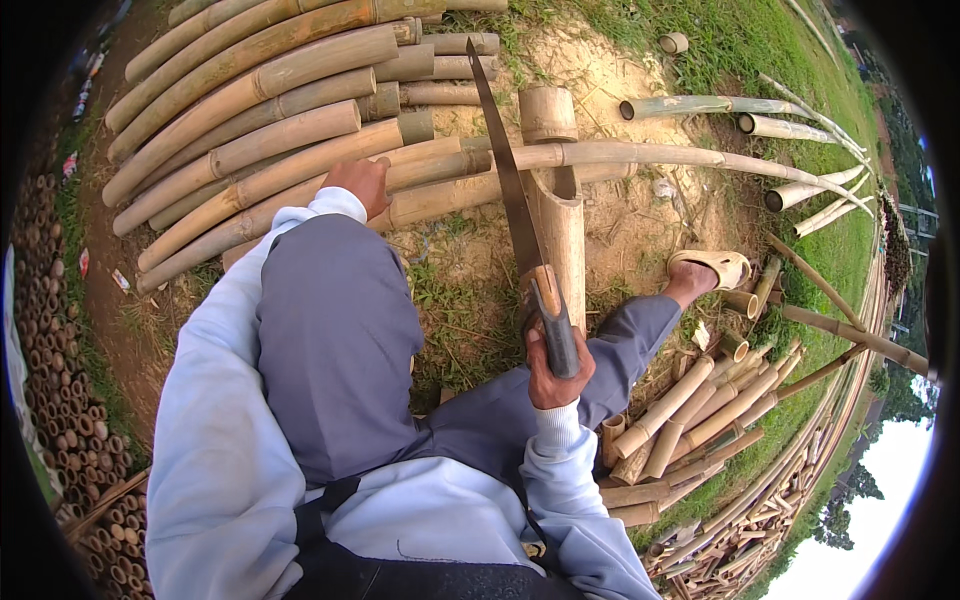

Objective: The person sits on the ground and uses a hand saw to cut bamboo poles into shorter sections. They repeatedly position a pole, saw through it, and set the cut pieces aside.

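Note:
In my right hand point(560, 370) is the dark handle of a handsaw point(512, 190). Its long blade points away from me, tapering to a tip near the stacked bamboo. A long bamboo pole point(690, 155) lies across a thick, notched bamboo support point(562, 240), just right of the blade. From this angle I cannot tell whether the teeth touch the pole. My left hand point(362, 185) is closed over a bamboo pole at the near side of the stack, left of the support. Its fingertips are partly hidden.
Many bamboo lengths point(270, 80) lie stacked at the far left. Short cut pieces point(690, 415) are piled right of my outstretched leg. Further poles point(690, 106) lie on the grass at right. Sawdust point(610, 75) covers ground beyond the support. Upright bamboo ends point(70, 400) crowd the left edge.

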A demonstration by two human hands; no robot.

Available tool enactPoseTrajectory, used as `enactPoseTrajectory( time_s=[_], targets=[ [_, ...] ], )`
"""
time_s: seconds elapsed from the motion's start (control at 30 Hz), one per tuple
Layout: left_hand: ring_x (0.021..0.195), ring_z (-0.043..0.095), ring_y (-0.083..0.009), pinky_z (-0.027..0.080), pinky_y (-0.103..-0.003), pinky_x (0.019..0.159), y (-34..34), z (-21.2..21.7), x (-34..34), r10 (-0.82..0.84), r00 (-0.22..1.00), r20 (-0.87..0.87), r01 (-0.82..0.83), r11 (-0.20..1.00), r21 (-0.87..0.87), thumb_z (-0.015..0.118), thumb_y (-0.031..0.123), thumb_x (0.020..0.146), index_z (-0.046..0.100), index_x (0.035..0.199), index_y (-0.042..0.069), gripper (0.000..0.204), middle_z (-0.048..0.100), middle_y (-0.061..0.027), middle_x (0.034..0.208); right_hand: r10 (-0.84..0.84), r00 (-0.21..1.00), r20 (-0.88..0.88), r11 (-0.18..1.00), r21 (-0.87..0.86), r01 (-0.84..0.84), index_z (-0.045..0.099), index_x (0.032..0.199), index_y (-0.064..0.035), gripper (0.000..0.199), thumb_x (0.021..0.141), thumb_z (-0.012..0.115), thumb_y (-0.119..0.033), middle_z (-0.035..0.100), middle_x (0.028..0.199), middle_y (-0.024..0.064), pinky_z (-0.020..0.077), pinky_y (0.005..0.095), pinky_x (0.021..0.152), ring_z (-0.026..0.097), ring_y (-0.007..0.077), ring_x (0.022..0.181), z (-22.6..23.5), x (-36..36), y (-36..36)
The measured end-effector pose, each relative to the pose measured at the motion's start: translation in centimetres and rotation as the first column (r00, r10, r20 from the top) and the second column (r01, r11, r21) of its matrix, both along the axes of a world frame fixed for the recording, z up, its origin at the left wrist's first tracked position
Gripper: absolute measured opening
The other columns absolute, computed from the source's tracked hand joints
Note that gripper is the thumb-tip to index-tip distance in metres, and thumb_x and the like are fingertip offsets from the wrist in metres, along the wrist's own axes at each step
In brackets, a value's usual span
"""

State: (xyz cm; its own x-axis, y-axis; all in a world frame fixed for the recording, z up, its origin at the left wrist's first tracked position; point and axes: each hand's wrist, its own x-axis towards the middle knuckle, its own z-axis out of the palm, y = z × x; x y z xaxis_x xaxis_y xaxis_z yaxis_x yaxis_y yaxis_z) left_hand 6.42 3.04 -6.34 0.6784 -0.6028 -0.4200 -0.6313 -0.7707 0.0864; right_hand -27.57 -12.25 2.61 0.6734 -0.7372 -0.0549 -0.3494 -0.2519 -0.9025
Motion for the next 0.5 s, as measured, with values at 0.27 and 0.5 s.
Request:
enactPoseTrajectory(
  time_s=[0.27, 0.5],
  targets=[
    [0.101, 0.07, -0.0384, 0.055, -0.048, 0.09, -0.1, 0.7, 0.0, 0.008, 1.0, 0.01, -0.008, 0.999, -0.049, 0.076, 0.03, 0.081, 0.065, 0.125, 0.008, 0.051, 0.074, -0.02, 0.102, 0.164, 0.986, -0.028, 0.98, 0.116, -0.16, 0.064, 0.095, 0.0012, 0.013, 0.09, 0.073, -0.006, 0.056, 0.07, 0.0044, 0.0422, 0.0288, 0.059, 0.049, 0.011, 0.063, 0.8, -0.4, -0.1],
    [0.1, 0.07, -0.037, 0.055, -0.048, 0.089, 0.4, -0.6, 0.1, 0.005, 0.999, 0.037, -0.004, 1.0, -0.024, 0.077, 0.029, 0.08, 0.065, 0.125, 0.008, 0.051, 0.074, -0.0193, 0.103, 0.168, 0.985, -0.049, 0.984, 0.072, -0.164, 0.069, 0.108, 0.002, 0.021, 0.087, 0.071, -0.001, 0.066, 0.077, 0.0085, 0.0493, 0.028, 0.067, 0.062, 0.0139, 0.069, 4.0, -2.5, 1.5]
  ],
)
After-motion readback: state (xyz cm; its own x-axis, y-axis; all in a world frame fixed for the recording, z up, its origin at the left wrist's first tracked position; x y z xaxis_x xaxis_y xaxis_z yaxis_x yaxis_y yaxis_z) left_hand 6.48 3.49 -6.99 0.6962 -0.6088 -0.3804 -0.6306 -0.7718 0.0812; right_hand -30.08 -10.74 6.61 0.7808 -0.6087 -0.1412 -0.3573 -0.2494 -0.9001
